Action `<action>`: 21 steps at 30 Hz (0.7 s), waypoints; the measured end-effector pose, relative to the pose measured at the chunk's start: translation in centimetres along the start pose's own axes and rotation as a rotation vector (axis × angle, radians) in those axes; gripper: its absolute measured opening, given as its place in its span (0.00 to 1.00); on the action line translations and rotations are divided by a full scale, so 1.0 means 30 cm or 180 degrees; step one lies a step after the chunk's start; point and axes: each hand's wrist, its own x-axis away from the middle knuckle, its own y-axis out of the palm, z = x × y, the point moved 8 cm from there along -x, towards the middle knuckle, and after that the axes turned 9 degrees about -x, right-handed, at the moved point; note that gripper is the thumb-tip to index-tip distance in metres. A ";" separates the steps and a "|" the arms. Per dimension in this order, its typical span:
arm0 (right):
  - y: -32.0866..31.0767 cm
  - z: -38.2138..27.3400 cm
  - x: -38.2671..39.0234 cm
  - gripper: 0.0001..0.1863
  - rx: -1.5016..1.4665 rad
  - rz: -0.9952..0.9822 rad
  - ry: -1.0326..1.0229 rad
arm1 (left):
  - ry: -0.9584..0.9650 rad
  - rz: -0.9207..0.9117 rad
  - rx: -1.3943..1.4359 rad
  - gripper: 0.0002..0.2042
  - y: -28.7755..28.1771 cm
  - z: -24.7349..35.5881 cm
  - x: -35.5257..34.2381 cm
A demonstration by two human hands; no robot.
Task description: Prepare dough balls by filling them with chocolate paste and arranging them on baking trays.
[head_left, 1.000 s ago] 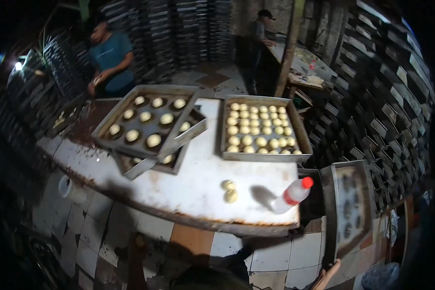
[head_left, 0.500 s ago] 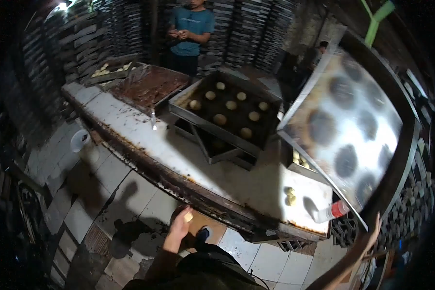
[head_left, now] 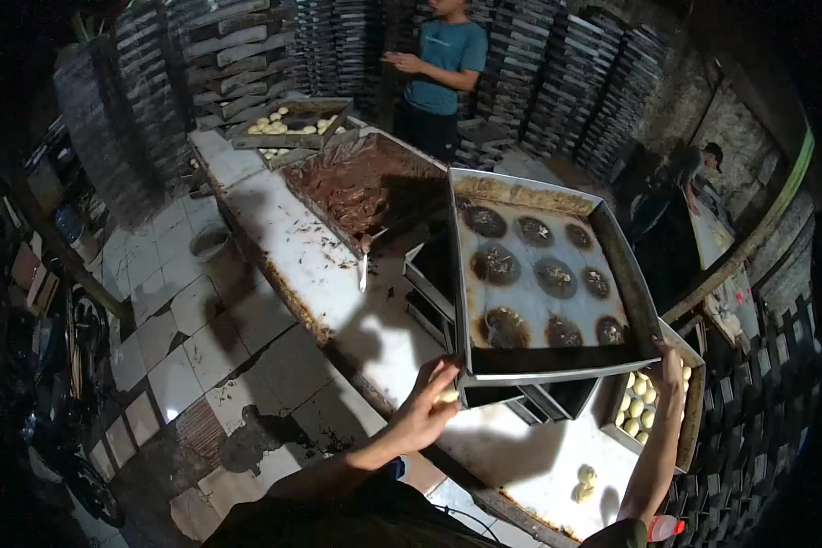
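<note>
A square metal baking tray (head_left: 544,377) is tilted over a stack of trays. Several dark round patches mark its pale bottom. My right hand (head_left: 667,365) grips its near right corner, fingers wrapped over the rim. At the near left corner is my left hand (head_left: 416,416), its fingers curled against the tray's edge. A small pale piece of dough (head_left: 447,396) shows between those fingers. Beneath, the stacked trays (head_left: 434,297) are mostly hidden. To the right, a deep tray (head_left: 692,402) holds dough balls (head_left: 637,402) in rows. Small dough lumps (head_left: 584,484) lie on the white table (head_left: 521,447).
A wide tray of brown filling (head_left: 352,183) lies on the table, with a white-handled tool (head_left: 363,272) beside it. Farther back stands another dough-ball tray (head_left: 288,137). A person in a blue shirt (head_left: 452,55) stands behind. A red-capped bottle (head_left: 665,528) is at lower right.
The tray in my right hand has swung left and lowered over the stack. My left hand has risen to its near left corner, still holding the pale dough. My view has turned right.
</note>
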 end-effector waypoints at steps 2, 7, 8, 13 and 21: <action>0.029 0.005 -0.032 0.28 -0.0158 0.0128 -0.0224 | 0.0457 -0.0115 -0.0191 0.28 -0.015 -0.008 -0.003; -0.110 -0.135 0.186 0.23 0.2207 0.2698 -0.2576 | 0.0020 -0.1029 0.0935 0.26 -0.070 0.008 0.001; -0.016 -0.153 0.361 0.20 0.3480 0.3375 -0.3137 | 0.0247 -0.0728 0.0876 0.23 -0.095 -0.102 0.016; 0.746 0.291 0.827 0.17 0.3842 0.1661 -0.3627 | -0.1209 -0.0804 0.2871 0.14 -0.270 -0.590 0.015; 1.849 0.732 -0.115 0.16 0.2181 0.0897 -0.2320 | -0.2415 -0.0005 0.3421 0.09 -0.752 -0.732 -0.244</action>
